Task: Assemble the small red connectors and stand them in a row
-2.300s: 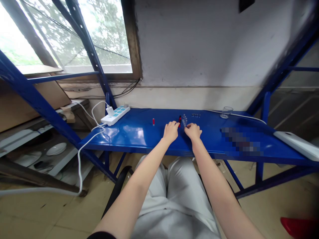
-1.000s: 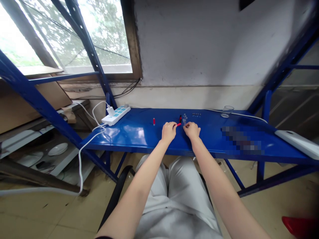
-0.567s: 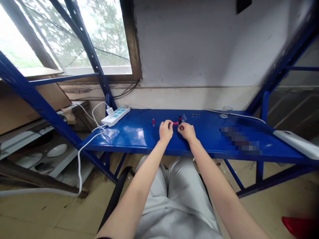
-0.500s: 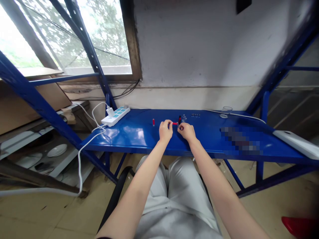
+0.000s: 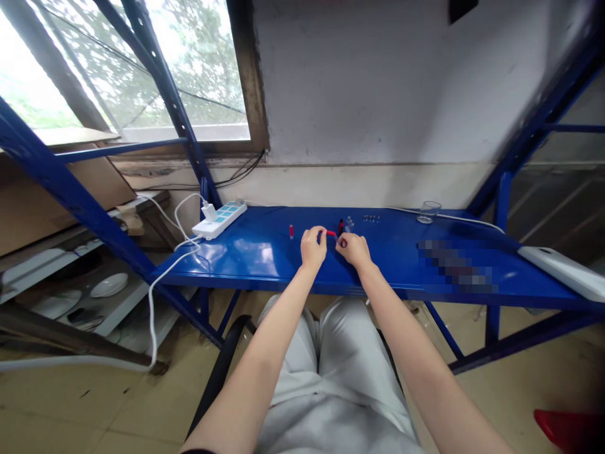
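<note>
My left hand (image 5: 313,248) pinches the left end of a thin red stick-like piece (image 5: 331,233) just above the blue tabletop. Fingers closed, my right hand (image 5: 355,250) is at the other end of that piece, on a small part partly hidden by the fingertips and too small to name. Right behind the hands stand a dark red-and-black small object (image 5: 341,225) and a cluster of small clear pieces (image 5: 350,224). A small red tube with a clear lower end (image 5: 291,231) stands upright to the left.
The blue table (image 5: 246,265) bears a white power strip (image 5: 220,219) at left, a row of tiny pieces (image 5: 371,218) at the back, a drinking glass (image 5: 428,213), a blurred-out dark item (image 5: 454,268) and a white flat object (image 5: 562,272) at right.
The red piece now slants a little downward to the right, where before it lay nearly level. Both hands have stayed almost in place.
</note>
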Available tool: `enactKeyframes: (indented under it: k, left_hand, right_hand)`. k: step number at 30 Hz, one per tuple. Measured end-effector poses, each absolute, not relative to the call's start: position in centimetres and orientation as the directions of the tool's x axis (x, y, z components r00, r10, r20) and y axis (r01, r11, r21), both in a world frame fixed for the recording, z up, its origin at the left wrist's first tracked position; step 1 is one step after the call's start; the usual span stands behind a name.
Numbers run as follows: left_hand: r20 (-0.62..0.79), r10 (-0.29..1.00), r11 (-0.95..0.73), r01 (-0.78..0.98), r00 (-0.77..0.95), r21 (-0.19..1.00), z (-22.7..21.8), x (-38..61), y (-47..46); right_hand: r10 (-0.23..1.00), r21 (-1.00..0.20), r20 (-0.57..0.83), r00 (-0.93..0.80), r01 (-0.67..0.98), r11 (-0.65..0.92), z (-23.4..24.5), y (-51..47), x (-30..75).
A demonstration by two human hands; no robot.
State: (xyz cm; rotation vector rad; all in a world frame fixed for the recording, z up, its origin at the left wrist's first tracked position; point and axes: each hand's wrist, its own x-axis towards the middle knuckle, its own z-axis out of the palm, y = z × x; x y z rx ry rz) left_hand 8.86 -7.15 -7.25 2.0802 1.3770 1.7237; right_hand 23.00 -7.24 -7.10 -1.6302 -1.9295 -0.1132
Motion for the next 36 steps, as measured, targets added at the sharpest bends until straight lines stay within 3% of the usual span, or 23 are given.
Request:
enactKeyframes:
  k: [10,31,36]
  left_hand:
    - [0.778,0.612,-0.703,0.55,0.144,0.451,-7.31,9.23,-7.11]
    - [0.706,0.681,-0.652,0.601,0.196,0.462,-7.47,9.06,-7.15]
    - [0.718,0.686,-0.645,0.555,0.118,0.525,-7.3,9.08,-7.18]
  right_hand:
    - [0.863,-0.363,0.503,-0.05,0.894,0.264,-7.12,-7.33,22.96]
    - [0.854,-0.469,0.521,0.01,0.839,0.277,-7.69,-6.78,23.25]
    - [0.844,-0.465,0.536,-0.037,0.821,0.331,-8.0,-6.5,23.32]
